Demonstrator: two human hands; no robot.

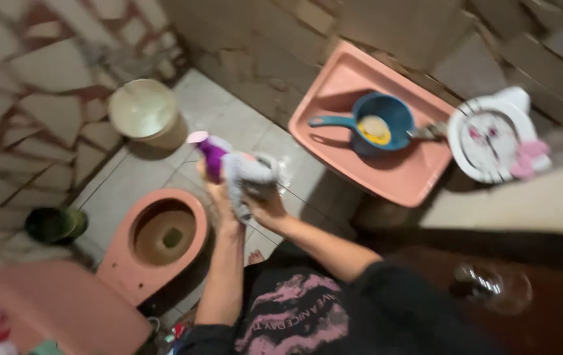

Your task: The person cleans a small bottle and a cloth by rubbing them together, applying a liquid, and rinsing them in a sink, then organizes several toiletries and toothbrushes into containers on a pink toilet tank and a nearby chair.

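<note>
Bottle point(212, 158) of purple plastic with a pale pink cap sits in mid-frame, held up above the tiled floor point(229, 118) between the pink toilet bowl point(160, 240) on the near left and the pink sink point(367, 131) on the far right. Largest in view is the cracked-tile wall point(38, 112) on the left, then the floor, then the sink, which holds a blue scoop point(380, 121) with a long handle and something yellow inside. The toilet bowl stands open, its pink tank lid point(45, 309) nearest the camera at bottom left. A pale round bucket point(143, 112) stands on the floor at the far left, and a small dark green pot point(55, 225) sits by the wall. A white round thing with pink trim point(492, 135) lies at the far right.

Both forearms reach forward from the body and meet at the bottle. The left hand point(219, 190) comes up straight from below, fingers closed around the bottle's lower part. The right hand point(262, 200) angles in from the right, elbow bent, fingers gripping a grey-white cloth point(248, 174) pressed against the bottle's side. Motion blur hides the finer finger positions.
</note>
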